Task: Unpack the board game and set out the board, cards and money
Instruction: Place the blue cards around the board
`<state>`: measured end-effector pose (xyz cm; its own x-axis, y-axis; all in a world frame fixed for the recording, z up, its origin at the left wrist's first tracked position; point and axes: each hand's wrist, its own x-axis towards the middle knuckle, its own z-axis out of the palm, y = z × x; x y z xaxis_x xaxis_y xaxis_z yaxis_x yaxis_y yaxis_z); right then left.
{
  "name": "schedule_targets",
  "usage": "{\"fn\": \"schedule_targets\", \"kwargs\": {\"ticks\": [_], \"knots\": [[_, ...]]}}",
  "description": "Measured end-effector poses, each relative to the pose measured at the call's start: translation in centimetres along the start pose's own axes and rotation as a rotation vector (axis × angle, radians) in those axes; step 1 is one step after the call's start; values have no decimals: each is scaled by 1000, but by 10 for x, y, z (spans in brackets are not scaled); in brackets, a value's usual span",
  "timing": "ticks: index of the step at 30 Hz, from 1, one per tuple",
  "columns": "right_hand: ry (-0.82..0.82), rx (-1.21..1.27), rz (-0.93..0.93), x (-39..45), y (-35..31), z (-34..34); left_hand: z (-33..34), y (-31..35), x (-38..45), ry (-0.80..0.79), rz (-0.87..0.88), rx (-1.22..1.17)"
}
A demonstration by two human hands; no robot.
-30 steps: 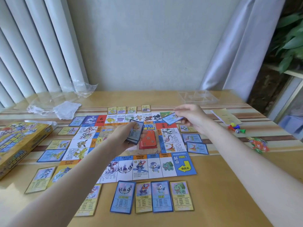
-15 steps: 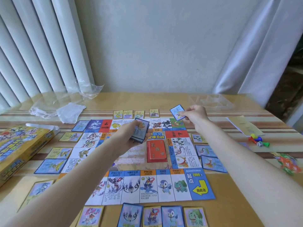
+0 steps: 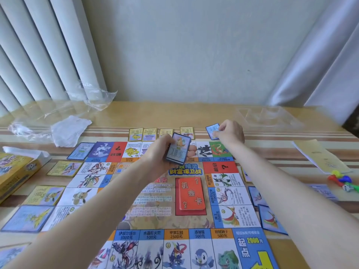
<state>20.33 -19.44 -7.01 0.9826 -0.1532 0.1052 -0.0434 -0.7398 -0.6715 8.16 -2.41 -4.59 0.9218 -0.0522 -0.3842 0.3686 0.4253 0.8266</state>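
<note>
The game board [image 3: 155,206] lies flat on the table, ringed by property cards. My left hand [image 3: 157,152] grips a small deck of blue-edged cards [image 3: 178,148] above the board's far side. At the board's far right corner my right hand [image 3: 230,133] pinches a single blue card [image 3: 211,131], which sits low over the table beyond the green square. A row of yellow cards [image 3: 150,133] lies along the far edge. A red stack of chance cards [image 3: 191,193] rests on the board's centre.
The yellow game box [image 3: 13,175] stands at the left edge. Crumpled plastic wrap [image 3: 70,129] lies at the back left, a clear plastic tray [image 3: 268,117] at the back right. A booklet [image 3: 318,158] and coloured pawns with a die [image 3: 342,180] sit on the right.
My right hand has carried the single blue card outward past the board's far right corner and lowered it toward the table. The left hand keeps the deck. The camera has moved closer.
</note>
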Motion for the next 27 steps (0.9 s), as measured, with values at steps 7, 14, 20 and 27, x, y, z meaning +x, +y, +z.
{"fn": "schedule_targets", "kwargs": {"ticks": [7, 14, 20, 27], "knots": [[-156, 157, -209, -22, -29, -19, 1, -1, -5, 11, 48, 34], [-681, 260, -386, -56, -62, -33, 2, 0, -16, 74, 161, 210], [-421, 376, -324, -41, -75, -28, -26, 30, -15, 199, 243, -24], [-323, 440, -73, -29, -64, -2, -47, 42, -3, 378, 410, 446]]}}
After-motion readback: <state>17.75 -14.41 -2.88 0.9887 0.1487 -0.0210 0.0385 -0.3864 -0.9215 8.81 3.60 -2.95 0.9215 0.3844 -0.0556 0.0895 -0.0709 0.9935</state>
